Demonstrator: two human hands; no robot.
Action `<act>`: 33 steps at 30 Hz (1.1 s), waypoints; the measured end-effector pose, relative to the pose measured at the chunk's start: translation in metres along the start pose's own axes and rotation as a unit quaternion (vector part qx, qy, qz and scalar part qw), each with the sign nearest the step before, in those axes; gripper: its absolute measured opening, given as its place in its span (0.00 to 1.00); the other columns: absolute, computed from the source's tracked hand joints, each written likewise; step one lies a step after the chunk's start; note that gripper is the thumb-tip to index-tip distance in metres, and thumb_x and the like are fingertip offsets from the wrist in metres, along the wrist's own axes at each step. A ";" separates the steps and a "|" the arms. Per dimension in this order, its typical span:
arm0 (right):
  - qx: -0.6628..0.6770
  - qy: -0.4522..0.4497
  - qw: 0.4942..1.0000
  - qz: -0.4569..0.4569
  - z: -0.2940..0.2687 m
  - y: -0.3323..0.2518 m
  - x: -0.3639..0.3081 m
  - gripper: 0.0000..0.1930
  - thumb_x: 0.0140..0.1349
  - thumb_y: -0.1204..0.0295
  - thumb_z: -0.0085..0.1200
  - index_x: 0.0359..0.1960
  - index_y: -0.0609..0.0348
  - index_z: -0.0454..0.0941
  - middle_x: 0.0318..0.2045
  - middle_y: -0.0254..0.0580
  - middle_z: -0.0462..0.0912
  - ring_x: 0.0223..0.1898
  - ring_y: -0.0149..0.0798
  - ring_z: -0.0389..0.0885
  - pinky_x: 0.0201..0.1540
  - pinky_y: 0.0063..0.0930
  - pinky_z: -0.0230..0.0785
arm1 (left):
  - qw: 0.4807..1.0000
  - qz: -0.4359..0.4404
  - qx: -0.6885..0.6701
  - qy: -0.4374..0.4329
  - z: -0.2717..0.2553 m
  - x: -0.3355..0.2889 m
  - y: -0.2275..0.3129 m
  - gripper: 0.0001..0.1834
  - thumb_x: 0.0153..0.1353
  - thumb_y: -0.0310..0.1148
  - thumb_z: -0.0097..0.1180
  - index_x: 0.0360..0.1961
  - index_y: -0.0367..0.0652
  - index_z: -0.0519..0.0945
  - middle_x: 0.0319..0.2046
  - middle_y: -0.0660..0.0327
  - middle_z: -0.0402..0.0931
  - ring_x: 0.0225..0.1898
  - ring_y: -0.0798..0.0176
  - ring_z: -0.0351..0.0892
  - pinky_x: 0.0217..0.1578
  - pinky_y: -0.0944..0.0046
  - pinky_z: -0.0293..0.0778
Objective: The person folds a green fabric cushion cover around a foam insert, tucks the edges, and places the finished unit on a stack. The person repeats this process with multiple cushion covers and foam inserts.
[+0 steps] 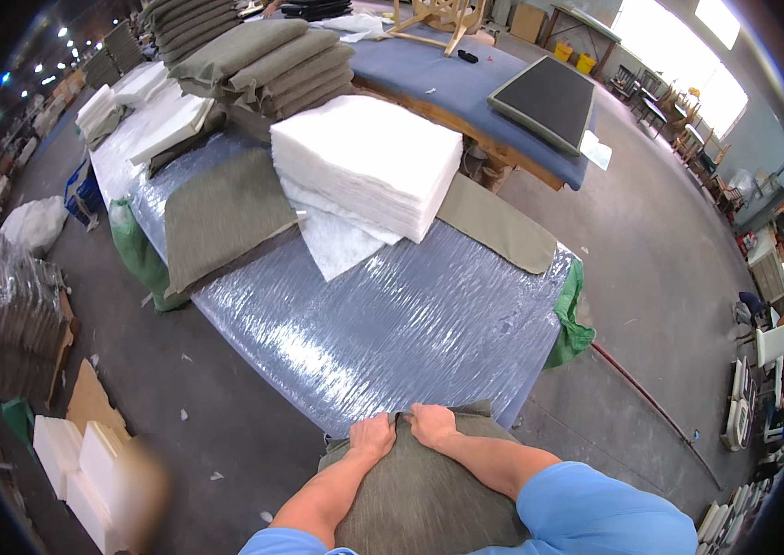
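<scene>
A grey-green fabric cushion cover hangs against my body at the near edge of the plastic-wrapped table. My left hand grips its upper edge, fingers curled over the cloth. Close beside it, my right hand clutches the same edge, with a fold of fabric bunched up between the two hands. Part of the cover lies to the right of my right hand, on the table's rim. Whether anything is inside the cover is hidden.
Ahead stand a stack of white batting sheets, a flat grey-green cover and a long fabric piece. Stacked cushions rise at the far left. Green bags hang off the table sides. A red pole leans on the right.
</scene>
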State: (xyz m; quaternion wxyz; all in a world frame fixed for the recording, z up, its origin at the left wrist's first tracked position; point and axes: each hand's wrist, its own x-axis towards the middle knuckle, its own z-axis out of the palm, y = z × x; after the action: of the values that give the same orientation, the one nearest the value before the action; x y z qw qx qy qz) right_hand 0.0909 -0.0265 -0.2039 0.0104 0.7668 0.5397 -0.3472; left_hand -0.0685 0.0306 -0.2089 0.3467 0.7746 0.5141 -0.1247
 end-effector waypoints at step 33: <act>-0.061 0.020 0.998 -0.022 0.018 0.009 0.005 0.15 0.65 0.58 0.57 0.42 0.57 0.85 0.42 0.58 0.87 0.48 0.61 0.85 0.53 0.53 0.78 | 0.948 0.203 -0.245 0.031 -0.133 -0.346 -0.047 0.20 0.70 0.43 0.56 0.58 0.50 0.84 0.61 0.57 0.80 0.66 0.43 0.73 0.69 0.39 0.60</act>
State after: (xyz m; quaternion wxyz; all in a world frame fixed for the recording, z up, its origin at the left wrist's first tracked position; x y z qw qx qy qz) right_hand 0.0896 -0.0334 -0.2233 0.0390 0.7596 0.5768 -0.2979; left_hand -0.2840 -0.1158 0.0594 0.5275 0.7570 0.3717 0.1025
